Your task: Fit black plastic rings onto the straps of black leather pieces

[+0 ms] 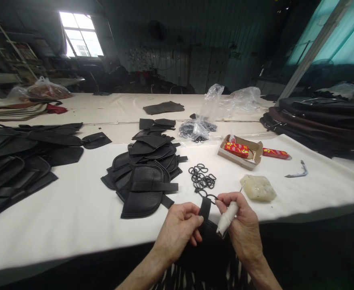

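Note:
My left hand (179,227) pinches a black strap (205,207) that rises from a black piece (210,245) at the table's front edge. Beside it, my right hand (241,225) is closed round a tool with a white wrapped handle (226,219), its thin metal tip pointing up. The thumb and finger of that hand also touch a black ring (212,197) at the strap's upper end. Just beyond lies a heap of black D-shaped rings (205,181). A yellowish waxy lump (259,188) rests right of the tool's tip.
Black pouch-like pieces (146,181) are piled left of my hands, with another pile (16,161) farther left. Behind the rings are a plastic bag (197,129) and a cardboard box (240,151) with red packets. A bent metal tool (299,171) lies right; dark bags (321,125) are stacked beyond.

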The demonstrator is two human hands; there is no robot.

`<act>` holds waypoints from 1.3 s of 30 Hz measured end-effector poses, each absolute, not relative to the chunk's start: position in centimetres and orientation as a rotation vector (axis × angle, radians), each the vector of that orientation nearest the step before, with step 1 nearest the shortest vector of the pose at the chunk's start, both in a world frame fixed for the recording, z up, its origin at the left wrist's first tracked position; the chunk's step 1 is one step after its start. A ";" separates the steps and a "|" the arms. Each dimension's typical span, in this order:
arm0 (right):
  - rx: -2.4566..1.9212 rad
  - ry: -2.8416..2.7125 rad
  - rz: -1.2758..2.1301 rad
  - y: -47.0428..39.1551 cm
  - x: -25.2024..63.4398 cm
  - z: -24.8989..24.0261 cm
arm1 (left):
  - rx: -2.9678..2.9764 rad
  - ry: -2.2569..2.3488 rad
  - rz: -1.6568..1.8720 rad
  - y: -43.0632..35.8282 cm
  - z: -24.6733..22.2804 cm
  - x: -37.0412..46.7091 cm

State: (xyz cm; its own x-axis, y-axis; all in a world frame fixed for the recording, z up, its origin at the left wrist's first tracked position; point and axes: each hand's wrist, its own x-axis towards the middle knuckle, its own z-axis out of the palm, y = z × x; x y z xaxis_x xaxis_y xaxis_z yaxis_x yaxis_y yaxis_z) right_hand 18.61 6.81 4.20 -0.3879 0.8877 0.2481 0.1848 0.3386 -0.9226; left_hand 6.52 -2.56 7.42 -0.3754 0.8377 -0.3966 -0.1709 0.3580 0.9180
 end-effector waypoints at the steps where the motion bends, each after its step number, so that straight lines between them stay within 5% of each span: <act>1: -0.941 -1.816 1.067 6.8 18.5 4.1 | 0.625 1.589 1.221 -2.5 7.4 6.5; 12: -0.334 -2.115 0.418 7.5 18.3 3.0 | 0.616 1.527 1.190 -2.3 6.7 5.5; 22: -0.161 -2.160 0.230 6.3 18.3 4.3 | 0.579 1.439 1.298 -2.6 6.3 5.2; 31: -0.254 -2.134 0.555 5.0 18.0 3.8 | 0.496 1.388 1.432 -3.0 6.1 5.3; 39: -0.790 -1.806 1.153 3.6 17.4 3.3 | 0.522 1.523 1.502 -3.4 6.3 6.3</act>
